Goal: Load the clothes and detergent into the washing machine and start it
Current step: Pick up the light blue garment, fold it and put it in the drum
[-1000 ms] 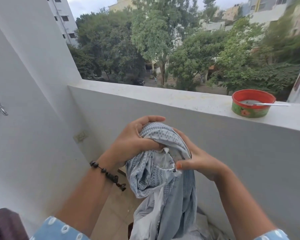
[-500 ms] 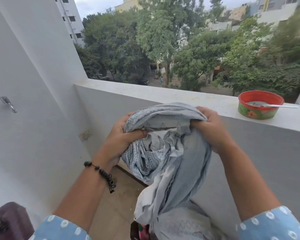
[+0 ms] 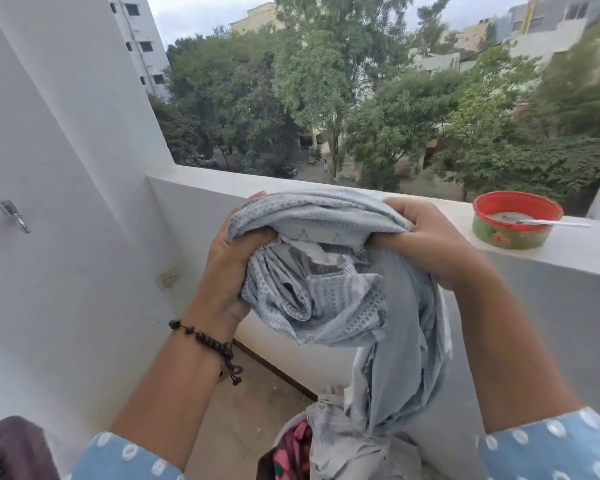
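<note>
Both your left hand point(image 3: 230, 271) and right hand point(image 3: 426, 241) have fingers clamped on the bunched grey dotted garment point(image 3: 329, 282) at the frame's centre.

Home balcony, upper floor: white plastered parapet ledge point(image 3: 378, 199) just beyond the hands, w/ round red-rimmed green tub point(image 3: 511, 225) right of them; leafy green trees point(image 3: 326, 98) & apt. blocks further out.

Open air, upper frame, above parapet ledge point(image 3: 326, 190). Obstacles: red bowl point(image 3: 515, 220) with spoon point(image 3: 555, 222) on ledge, right; white wall point(image 3: 66, 202) with tap point(image 3: 13, 214), left; clothes pile point(image 3: 326, 452), bottom centre.
</note>
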Motion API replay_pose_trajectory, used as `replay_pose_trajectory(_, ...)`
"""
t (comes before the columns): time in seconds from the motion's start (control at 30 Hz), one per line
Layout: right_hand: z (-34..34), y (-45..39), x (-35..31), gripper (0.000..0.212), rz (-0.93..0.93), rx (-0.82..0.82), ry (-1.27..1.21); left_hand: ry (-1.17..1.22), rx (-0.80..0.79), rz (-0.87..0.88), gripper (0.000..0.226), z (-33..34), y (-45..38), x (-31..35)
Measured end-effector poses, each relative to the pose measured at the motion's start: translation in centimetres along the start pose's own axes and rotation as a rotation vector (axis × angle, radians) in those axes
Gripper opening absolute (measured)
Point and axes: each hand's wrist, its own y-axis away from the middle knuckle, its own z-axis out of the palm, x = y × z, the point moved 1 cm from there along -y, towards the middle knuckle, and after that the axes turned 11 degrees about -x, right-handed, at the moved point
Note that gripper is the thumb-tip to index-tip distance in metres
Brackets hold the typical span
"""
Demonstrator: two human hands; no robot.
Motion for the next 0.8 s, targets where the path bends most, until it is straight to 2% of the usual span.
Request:
replay_pose_trajectory(0.07, 0.7, 0.1, 1.0, 0.031, 0.019, -0.054, -0.017, 0.082, 0.021, -0.017, 0.060, -0.2, -0.4, -0.1)
replay_pose_trajectory(0.17, 1.1, 0.7, 2.0, 0.043, 0.038, -0.197, -0.093, 0.157, 0.015, -0.034, 0.085, -0.1, -1.1, -0.2)
replay_pose_trajectory(0.3, 2.5, 1.7, 3.9, 0.094, 0.051, -0.412, -0.194, 0.270, 0.047, 0.000, 0.093, -0.4, -1.8, -0.1)
replay_pose_trajectory(0.37, 3.5, 2.0, 4.9, 0.115, 0.028, -0.484, -0.266, 0.262, 0.016, -0.003, 0.079, -0.2, -1.9, 0.0)
replay_pose_trajectory(0.47, 5.1, 2.1, 5.7, 0.133, 0.049, -0.545, -0.278, 0.287, 0.032, -0.035, 0.029, 0.2, -1.6, -0.1)
replay_pose_trajectory(0.5, 5.7, 2.0, 5.7, 0.137, 0.066, -0.546, -0.278, 0.314, 0.024, -0.039, 0.022, 0.6, -1.5, -0.1)
replay_pose_trajectory(0.6, 7.8, 1.4, 5.8, 0.138, 0.086, -0.475, -0.278, 0.419, 0.000, -0.064, 0.025, 1.8, -1.1, -0.6)
replay_pose_trajectory(0.7, 9.6, 1.0, 5.9, 0.115, 0.104, -0.311, -0.324, 0.466, 0.009, -0.132, 0.034, 2.8, -0.5, -1.6)
replay_pose_trajectory(0.8, 10.5, 1.0, 6.5, 0.084, 0.113, -0.204, -0.364, 0.457, 0.019, -0.156, 0.031, 3.1, 0.2, -2.4)
